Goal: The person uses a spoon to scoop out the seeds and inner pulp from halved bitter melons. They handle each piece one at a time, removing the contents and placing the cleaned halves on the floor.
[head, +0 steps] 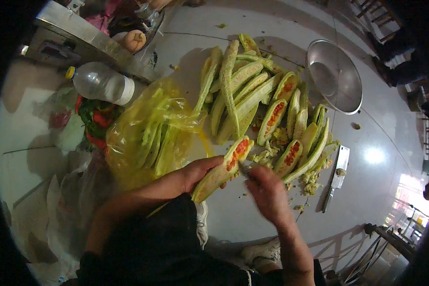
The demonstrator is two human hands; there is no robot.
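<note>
My left hand (199, 171) holds a halved bitter melon (211, 183) lengthwise, its cut face up with red seeds and pulp at the far end. My right hand (270, 191), blurred, is closed around a small dark tool (242, 166) whose tip is at the melon's hollow; most of this tool is hidden by the fingers. Just beyond lies a heap of bitter melon halves (250, 93) on the tiled floor, some with red seeds inside, others scraped pale. Scooped-out pith and seeds (311, 182) are scattered around the heap's near edge.
A cleaver (342, 157) lies on the floor at right, below a stainless steel bowl (323, 77). At left are a yellow plastic bag (136, 143) of bitter melons, a clear bottle (96, 84) and red and green peppers (99, 119). A metal-edged unit (78, 30) stands far left.
</note>
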